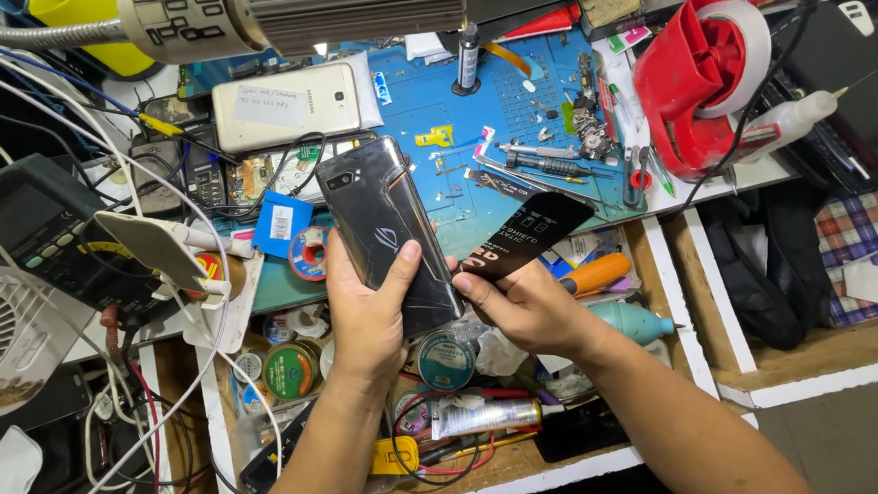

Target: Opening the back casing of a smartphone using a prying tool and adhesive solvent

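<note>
My left hand (pixel 363 316) wraps around a dark phone (pixel 390 231), back side up, thumb pressed across its lower part. My right hand (pixel 527 302) pinches a black strip (pixel 526 234) between thumb and fingertips, just beside the phone's right edge. Both hover over an open drawer (pixel 531 468) full of solder reels, tubes and tools. Beyond lies a blue mat (pixel 512 103), a gold phone (pixel 286 107) and a red tape dispenser (pixel 701 78).
</note>
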